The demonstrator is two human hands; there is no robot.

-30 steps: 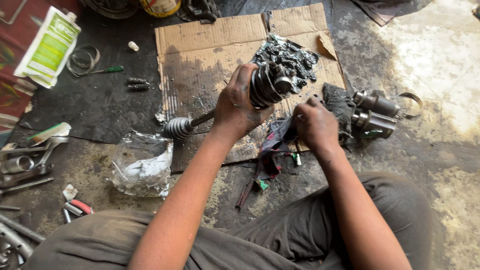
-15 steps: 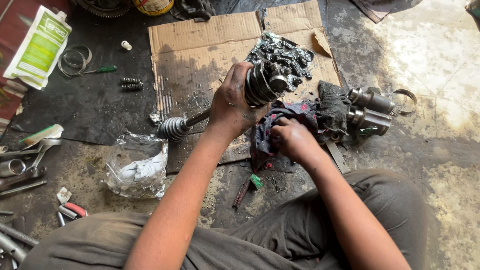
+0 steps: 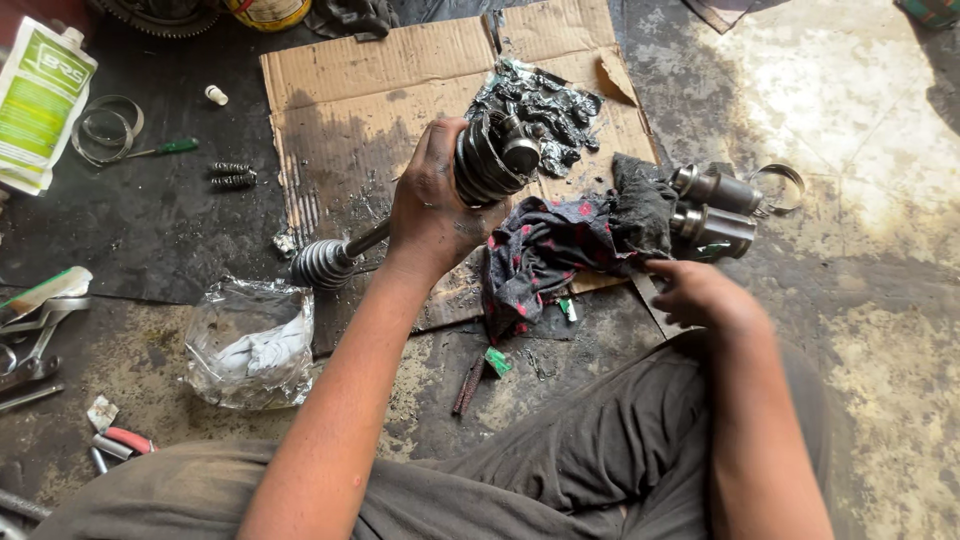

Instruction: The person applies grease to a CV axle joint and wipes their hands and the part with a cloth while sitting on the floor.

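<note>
My left hand (image 3: 432,205) grips a greasy drive shaft joint (image 3: 497,157) by its dark rubber boot, holding that end up over a sheet of cardboard (image 3: 390,70). The shaft runs down-left to a smaller ribbed boot (image 3: 320,264) lying on the cardboard edge. My right hand (image 3: 700,295) hangs low to the right, fingers loosely curled, holding nothing, just beside a dark rag with red spots (image 3: 560,250). Black grease (image 3: 550,105) is smeared on the cardboard behind the joint.
Two metal joint housings (image 3: 712,208) and a ring clamp (image 3: 780,185) lie right of the rag. A clear plastic bag (image 3: 250,345) sits lower left. Pliers and tools (image 3: 35,340) lie at the left edge, with a white-green pouch (image 3: 42,100), a green screwdriver (image 3: 165,149) and springs (image 3: 230,174).
My right hand let go of the rag and drew back to the right and towards me. The rag now lies spread on the cardboard. My left hand still holds the joint up.
</note>
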